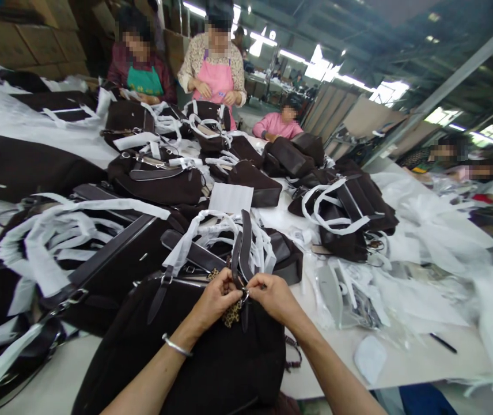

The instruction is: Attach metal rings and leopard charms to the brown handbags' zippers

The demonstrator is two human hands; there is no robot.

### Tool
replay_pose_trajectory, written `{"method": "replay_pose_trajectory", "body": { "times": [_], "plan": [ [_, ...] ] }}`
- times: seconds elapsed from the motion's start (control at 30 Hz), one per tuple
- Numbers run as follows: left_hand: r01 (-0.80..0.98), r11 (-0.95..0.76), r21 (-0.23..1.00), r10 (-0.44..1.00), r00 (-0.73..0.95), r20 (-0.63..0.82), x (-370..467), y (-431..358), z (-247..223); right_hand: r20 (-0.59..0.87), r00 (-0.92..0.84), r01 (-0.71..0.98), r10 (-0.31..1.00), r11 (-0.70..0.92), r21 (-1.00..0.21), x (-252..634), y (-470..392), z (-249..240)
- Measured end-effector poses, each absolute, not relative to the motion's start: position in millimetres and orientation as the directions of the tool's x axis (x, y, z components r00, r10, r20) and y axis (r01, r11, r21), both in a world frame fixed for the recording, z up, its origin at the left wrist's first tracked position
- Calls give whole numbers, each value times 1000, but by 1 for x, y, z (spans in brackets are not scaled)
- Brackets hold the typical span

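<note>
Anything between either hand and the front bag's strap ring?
Nothing visible: the left hand and right hand are both right at the metal ring on the front bag. Leopard-print cloth hangs close by, near the left hand, without covering the ring.

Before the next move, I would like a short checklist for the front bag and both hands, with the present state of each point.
1. Left hand and right hand at the metal ring of the front bag: ok.
2. Metal ring fastened: cannot tell, the hands partly hide it.
3. Leopard-print cloth away from the left hand: not ok, it shows right behind it.
4. Black pen apart from the front bag: ok.
</note>
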State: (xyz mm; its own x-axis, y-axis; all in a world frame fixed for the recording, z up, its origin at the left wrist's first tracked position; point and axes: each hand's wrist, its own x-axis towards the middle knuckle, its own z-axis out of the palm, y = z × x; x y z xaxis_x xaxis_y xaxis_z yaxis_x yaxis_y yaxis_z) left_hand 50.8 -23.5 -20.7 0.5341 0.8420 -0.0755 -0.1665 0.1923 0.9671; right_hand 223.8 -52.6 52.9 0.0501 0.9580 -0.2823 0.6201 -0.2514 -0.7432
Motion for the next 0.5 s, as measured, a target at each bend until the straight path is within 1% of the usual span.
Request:
{"method": "replay_pose_trajectory", "body": {
  "times": [0.13, 0.2, 0.27, 0.33, 0.4, 0.47, 0.5],
  "plan": [
    [-105, 176, 979, 842, 531, -94, 53, -24, -18, -289, 59, 579, 956, -268, -770, 226, -58, 51],
    [-24, 117, 993, 880, 466, -92, 53, -25, -14, -321, 43, 526, 946, -294, -798, 227, -61, 52],
    [72, -10, 997, 933, 360, -17, 51, -26, -7, -390, 41, 397, 920, -373, -838, 228, -64, 54],
    [150, -188, 971, 942, 308, 135, 48, -27, 1, -461, 40, 207, 887, -458, -864, 229, -67, 55],
    [194, -347, 918, 899, 349, 266, 45, -28, 9, -478, 33, 51, 878, -479, -876, 229, -71, 54],
    [236, -433, 870, 852, 422, 310, 46, -27, 16, -449, 44, -22, 892, -449, -893, 230, -74, 51],
    [258, -460, 850, 833, 456, 313, 48, -26, 18, -428, 58, -24, 902, -427, -904, 231, -75, 51]
  ]
}}
